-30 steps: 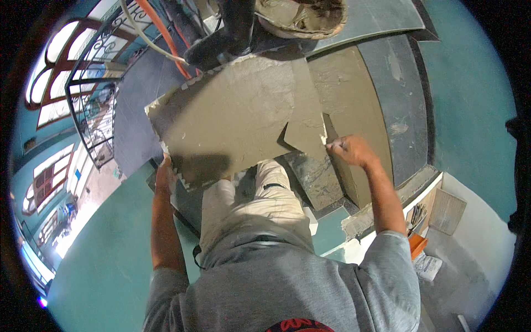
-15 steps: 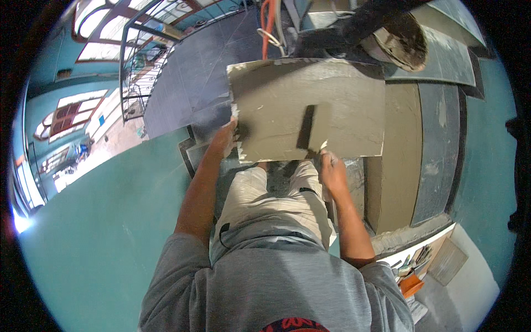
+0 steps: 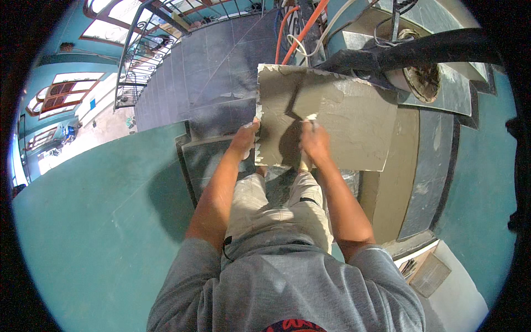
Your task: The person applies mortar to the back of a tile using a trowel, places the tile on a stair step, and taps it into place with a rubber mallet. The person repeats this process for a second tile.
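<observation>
A rectangular tile [image 3: 354, 141] faces up in front of my legs, its surface coated with grey-brown mortar and its edges chipped or smeared white. My left hand [image 3: 245, 139] is closed on the tile's left edge. In my right hand [image 3: 315, 144] is a trowel [image 3: 307, 102], gripped by its handle over the tile's left half. Mortar covers the trowel's blade, which lies close to the coated surface and casts a dark shadow. Whether the blade touches the mortar is hard to tell. What supports the tile from below is hidden.
Stair steps lie to the right, one with a mortar bed [image 3: 390, 182] beside dark slabs [image 3: 428, 166]. A mortar-stained bucket [image 3: 417, 83] stands at the far right behind a thick black bar [image 3: 426, 51]. Orange cords [image 3: 301, 33] hang beyond the tile. A black railing [image 3: 133, 61] stands far left.
My right hand and the trowel have moved farther away and left over the tile. My view has shifted, so the tile and bucket appear farther right. Both hands keep their grips.
</observation>
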Available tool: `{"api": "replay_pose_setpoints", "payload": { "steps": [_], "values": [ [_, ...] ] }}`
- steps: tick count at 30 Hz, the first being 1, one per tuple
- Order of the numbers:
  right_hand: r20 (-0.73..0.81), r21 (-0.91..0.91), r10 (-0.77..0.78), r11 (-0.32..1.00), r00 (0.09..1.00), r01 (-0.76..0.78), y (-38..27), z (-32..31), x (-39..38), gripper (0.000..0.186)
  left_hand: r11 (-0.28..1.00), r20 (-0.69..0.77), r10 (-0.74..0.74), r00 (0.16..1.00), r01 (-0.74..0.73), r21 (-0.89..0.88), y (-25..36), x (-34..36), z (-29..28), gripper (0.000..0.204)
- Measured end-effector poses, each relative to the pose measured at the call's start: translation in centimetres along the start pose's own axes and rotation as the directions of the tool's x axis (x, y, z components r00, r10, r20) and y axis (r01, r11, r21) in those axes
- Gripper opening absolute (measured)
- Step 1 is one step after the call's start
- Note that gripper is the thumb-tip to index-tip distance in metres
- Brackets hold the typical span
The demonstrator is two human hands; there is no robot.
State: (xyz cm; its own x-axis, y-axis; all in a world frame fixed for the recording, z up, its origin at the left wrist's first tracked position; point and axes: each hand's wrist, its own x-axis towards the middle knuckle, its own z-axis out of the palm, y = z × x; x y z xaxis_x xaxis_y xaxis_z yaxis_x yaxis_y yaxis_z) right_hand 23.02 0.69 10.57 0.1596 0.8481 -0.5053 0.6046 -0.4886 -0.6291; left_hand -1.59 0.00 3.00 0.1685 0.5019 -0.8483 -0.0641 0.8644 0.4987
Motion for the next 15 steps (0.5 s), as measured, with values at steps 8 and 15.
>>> {"api": "replay_pose_setpoints", "payload": {
  "steps": [8,15],
  "values": [
    [0.123,-0.255,-0.355,0.891,0.927,0.375,-5.6,1.3,0.4,0.041,0.988,0.019,0.149,0.989,-0.149,-0.03,-1.2,0.3,0.1,0.06],
    [0.454,-0.136,-0.299,0.907,0.839,0.398,-3.8,-5.9,-2.0,0.034,0.99,0.185,0.133,0.974,-0.122,-0.069,0.5,-1.3,-0.2,0.062]
  ]
}}
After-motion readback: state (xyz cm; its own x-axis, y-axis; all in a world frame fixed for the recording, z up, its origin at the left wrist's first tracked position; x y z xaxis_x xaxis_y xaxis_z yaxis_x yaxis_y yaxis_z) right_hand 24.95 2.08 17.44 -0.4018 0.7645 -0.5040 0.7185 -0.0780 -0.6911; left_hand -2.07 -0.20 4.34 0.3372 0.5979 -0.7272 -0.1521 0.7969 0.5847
